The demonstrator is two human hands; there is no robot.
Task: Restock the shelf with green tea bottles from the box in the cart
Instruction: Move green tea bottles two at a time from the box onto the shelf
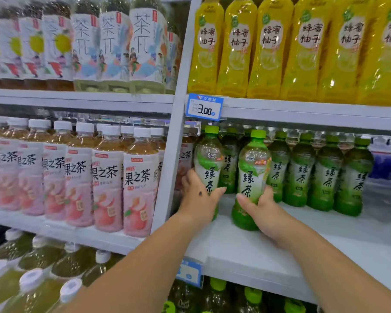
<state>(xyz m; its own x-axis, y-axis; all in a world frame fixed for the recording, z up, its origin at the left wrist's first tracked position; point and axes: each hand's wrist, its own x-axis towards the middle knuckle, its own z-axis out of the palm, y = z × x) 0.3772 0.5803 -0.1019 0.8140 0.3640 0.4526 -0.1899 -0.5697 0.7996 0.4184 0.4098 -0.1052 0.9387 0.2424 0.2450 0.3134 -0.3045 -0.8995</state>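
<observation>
Both my hands reach into the middle shelf (246,251) of the right bay. My left hand (198,201) grips a green tea bottle (209,154) with a green cap, upright at the shelf's left end. My right hand (263,210) holds a second green tea bottle (253,168) just to its right, its base at the shelf surface. Behind them stands a row of several more green tea bottles (325,175) further back. The cart and the box are out of view.
A white upright post (174,154) separates this bay from pink peach tea bottles (108,181) on the left. Yellow honey citron bottles (269,48) fill the shelf above, with a blue price tag (204,107) on its edge. Green-capped bottles (253,297) stand below.
</observation>
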